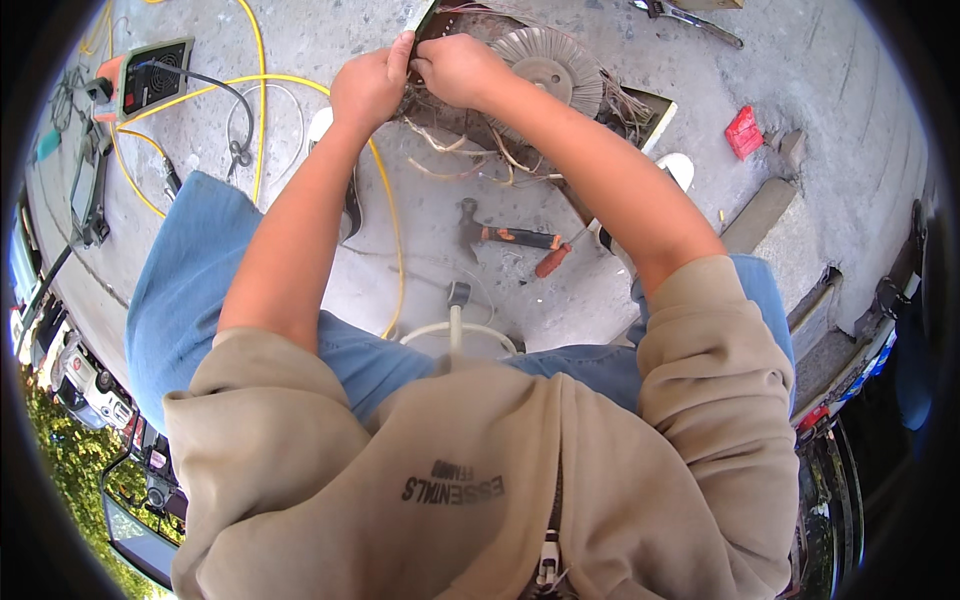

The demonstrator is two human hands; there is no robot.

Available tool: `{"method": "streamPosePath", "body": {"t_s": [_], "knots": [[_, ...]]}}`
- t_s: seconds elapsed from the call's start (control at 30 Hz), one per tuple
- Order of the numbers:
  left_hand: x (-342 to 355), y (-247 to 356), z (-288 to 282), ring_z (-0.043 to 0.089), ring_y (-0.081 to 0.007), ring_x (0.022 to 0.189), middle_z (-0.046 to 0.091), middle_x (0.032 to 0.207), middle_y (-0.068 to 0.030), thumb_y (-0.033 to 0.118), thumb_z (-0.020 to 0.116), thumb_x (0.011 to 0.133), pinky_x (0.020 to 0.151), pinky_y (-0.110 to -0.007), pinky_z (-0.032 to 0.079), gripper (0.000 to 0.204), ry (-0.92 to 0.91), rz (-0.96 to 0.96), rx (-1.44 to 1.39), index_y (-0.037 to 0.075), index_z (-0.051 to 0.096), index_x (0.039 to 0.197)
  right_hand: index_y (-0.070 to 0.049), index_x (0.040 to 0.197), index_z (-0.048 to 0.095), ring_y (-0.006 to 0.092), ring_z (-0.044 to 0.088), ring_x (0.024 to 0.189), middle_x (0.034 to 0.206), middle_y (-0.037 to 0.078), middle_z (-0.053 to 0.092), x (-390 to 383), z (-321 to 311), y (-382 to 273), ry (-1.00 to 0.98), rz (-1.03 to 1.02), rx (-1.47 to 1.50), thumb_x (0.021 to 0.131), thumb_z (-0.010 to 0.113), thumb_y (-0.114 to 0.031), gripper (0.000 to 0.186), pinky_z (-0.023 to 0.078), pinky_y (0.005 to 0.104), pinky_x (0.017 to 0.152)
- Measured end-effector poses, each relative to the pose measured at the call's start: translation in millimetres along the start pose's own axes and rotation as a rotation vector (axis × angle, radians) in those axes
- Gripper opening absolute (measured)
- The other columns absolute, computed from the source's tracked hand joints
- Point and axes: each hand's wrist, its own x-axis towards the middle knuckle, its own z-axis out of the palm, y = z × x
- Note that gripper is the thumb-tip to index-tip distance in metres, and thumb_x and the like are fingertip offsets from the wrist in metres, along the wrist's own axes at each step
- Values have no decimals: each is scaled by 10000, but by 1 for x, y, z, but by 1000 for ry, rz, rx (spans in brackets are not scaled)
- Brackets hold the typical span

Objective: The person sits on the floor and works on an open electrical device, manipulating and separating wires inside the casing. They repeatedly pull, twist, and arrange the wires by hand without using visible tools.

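Note:
A metal casing (655,122) lies on the concrete at the far middle, holding a round finned fan wheel (541,72). Loose wires (448,172) spill from its near side. Both my hands meet at the casing's left edge. My left hand (368,88) is closed around that edge, its thumb extended along the top. Close beside it, my right hand (458,68) is closed in a pinch; what its fingertips hold is hidden. A hammer (505,236) with a black and orange handle and a red-handled tool (552,261) lie nearer me, untouched.
A yellow hose (262,110) loops over the floor at left, near an orange and black machine (150,80). An adjustable wrench (690,20) lies far right. A red packet (743,133) and a wooden block (760,215) are at right. Between my legs is a pale round-framed object (457,330).

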Motion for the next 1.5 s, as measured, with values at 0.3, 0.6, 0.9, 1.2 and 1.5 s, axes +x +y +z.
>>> {"method": "streamPosePath", "body": {"t_s": [0.3,0.6,0.9,1.2,1.5], "knots": [[0,-2,-2,621,-389,805,668,782,-173,605,303,953,698,-457,478,670,-1,-16,-19,99,701,771,-4,847,650,406,647,835,827,216,671,-8,-9,26,186,138,9,885,552,-241,260,514,481,789],[-3,-4,0,623,-380,824,674,817,-170,612,296,954,710,-449,478,659,-14,-21,-74,119,714,827,-45,1068,625,332,660,812,997,155,615,-36,-11,-9,222,-351,-93,794,611,-75,276,535,442,705],[-2,-4,-2,622,-396,823,671,812,-185,606,297,956,711,-456,482,669,-3,-33,-32,105,717,816,-21,874,614,367,640,824,848,165,635,-32,15,5,-11,-110,-128,788,644,-137,147,524,456,727],[-1,-2,-3,615,-418,822,655,819,-220,590,307,966,712,-455,477,674,-16,-6,-21,59,705,851,-6,826,665,347,641,911,898,170,654,-3,21,19,66,-140,-128,808,593,-126,141,527,445,784],[-2,-5,-2,618,-407,822,664,809,-194,601,295,960,712,-460,479,677,-8,-21,2,84,705,808,13,824,646,393,628,860,845,219,645,-8,18,18,-4,-272,-18,863,580,-191,217,498,483,783]]}}
